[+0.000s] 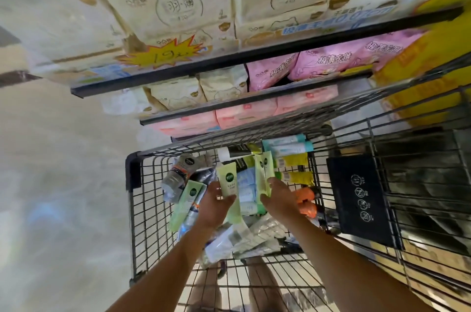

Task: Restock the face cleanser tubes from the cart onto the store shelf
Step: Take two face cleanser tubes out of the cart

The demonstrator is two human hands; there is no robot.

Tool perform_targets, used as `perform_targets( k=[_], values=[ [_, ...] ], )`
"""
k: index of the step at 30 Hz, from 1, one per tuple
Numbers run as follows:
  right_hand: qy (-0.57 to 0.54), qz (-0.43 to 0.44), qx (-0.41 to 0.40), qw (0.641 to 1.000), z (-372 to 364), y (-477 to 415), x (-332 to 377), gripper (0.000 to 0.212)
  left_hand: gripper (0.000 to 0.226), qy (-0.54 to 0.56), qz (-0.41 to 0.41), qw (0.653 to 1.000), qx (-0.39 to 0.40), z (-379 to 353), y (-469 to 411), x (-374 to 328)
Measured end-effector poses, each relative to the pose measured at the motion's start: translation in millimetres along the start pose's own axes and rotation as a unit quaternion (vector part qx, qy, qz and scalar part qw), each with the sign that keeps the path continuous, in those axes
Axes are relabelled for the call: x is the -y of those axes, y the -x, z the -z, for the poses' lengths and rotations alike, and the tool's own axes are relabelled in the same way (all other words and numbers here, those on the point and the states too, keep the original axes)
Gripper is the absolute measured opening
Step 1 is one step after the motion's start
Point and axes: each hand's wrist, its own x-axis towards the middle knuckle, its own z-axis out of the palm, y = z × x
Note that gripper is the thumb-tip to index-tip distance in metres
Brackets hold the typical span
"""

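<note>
Two bare forearms [175,263] stretched down into the black wire shopping cart [132,166], parked right under the shelving, presumably to keep each carry short. On the left, the left hand [216,206] pinched the lower end of a pale green cleanser tube with a dark round logo [228,179], label upward, likely for checking. Just beside it, the right hand [280,199] gripped a second pale green tube [265,174], perhaps two pressed together. Yellow tubes [295,160] and teal tubes [288,144] lay heaped in the basket. Both held tubes hung well below the dark-edged store shelf [204,66], with its cream packs [165,5] and pink packs [331,61].
</note>
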Motion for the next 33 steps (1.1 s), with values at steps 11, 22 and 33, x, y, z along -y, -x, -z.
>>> perform_targets(
  k=[11, 22, 33],
  values=[
    [0.151, -0.006, -0.066, 0.986, -38, -60, 13, 0.042, 0.023, 0.116, 0.039, 0.992, 0.004, 12, -3, 33],
    [-0.086, 0.046, -0.006, 0.995, 16, -3, 26, 0.015, 0.025, 0.155, 0.014, 0.987, 0.027, 44, 41, -20],
    [-0.177, 0.223, 0.030, 0.958, 107, 101, 116, 0.019, 0.045, 0.150, -0.091, 0.984, -0.028, 125, 124, -87]
  ],
)
